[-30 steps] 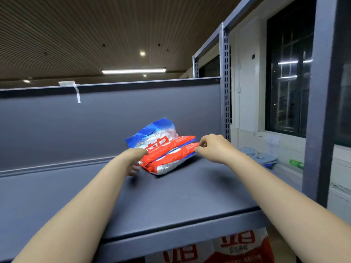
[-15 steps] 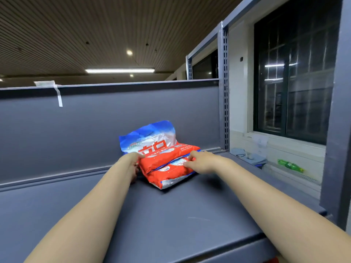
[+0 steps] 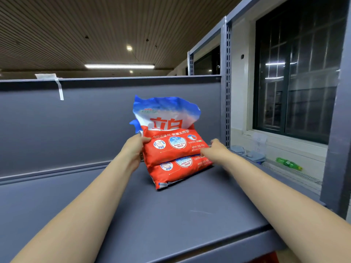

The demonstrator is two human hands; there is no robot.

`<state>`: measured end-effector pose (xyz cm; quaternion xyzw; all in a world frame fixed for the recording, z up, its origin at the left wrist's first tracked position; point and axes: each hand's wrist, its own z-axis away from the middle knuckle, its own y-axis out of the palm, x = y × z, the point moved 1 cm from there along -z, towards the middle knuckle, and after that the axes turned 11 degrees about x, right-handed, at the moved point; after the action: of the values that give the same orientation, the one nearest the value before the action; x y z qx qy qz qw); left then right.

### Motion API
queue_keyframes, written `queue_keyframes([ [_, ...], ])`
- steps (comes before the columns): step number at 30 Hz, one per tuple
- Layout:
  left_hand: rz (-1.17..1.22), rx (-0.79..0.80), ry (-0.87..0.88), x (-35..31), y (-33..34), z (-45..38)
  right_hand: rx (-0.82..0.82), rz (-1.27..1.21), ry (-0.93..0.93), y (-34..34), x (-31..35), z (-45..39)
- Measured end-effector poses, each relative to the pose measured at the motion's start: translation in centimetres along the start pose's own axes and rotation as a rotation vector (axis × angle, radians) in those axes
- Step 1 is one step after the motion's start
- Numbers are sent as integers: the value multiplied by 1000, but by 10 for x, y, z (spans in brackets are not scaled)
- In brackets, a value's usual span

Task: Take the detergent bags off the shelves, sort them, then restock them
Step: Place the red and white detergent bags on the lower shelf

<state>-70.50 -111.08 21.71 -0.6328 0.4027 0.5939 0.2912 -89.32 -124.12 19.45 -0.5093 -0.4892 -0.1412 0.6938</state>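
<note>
Two red, white and blue detergent bags lie stacked on the grey top shelf [image 3: 171, 215]. The upper bag [image 3: 169, 133] is tilted up toward me, its printed front showing. The lower bag [image 3: 182, 169] lies flat under it. My left hand [image 3: 133, 150] grips the upper bag's left edge, thumb on its front. My right hand [image 3: 214, 151] holds the bags' right side, fingers curled at the seam between them.
A grey back panel [image 3: 66, 126] with a strip of white tape [image 3: 57, 82] closes the shelf behind. An upright post [image 3: 225, 82] stands right of the bags, another post [image 3: 340, 130] nearer. Beyond are a window, blue cloths [image 3: 248, 153] and a green bottle [image 3: 288, 164].
The upper bag has been tipped up from lying flat to nearly upright. Both hands have closed on the bags' sides, and my view has moved closer.
</note>
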Motion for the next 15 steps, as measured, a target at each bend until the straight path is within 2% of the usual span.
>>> queue_keyframes([
  [4, 83, 155, 112, -10, 7, 14, 75, -442, -177, -1, 14, 8],
  [6, 132, 223, 135, -12, 11, 25, 119, -594, -207, -1, 15, 10],
  [9, 208, 222, 152, -8, 8, 32, 43, -642, -172, -6, 14, 21],
  [15, 84, 178, 102, -3, 16, 44, -150, -663, -57, -16, 19, 36],
])
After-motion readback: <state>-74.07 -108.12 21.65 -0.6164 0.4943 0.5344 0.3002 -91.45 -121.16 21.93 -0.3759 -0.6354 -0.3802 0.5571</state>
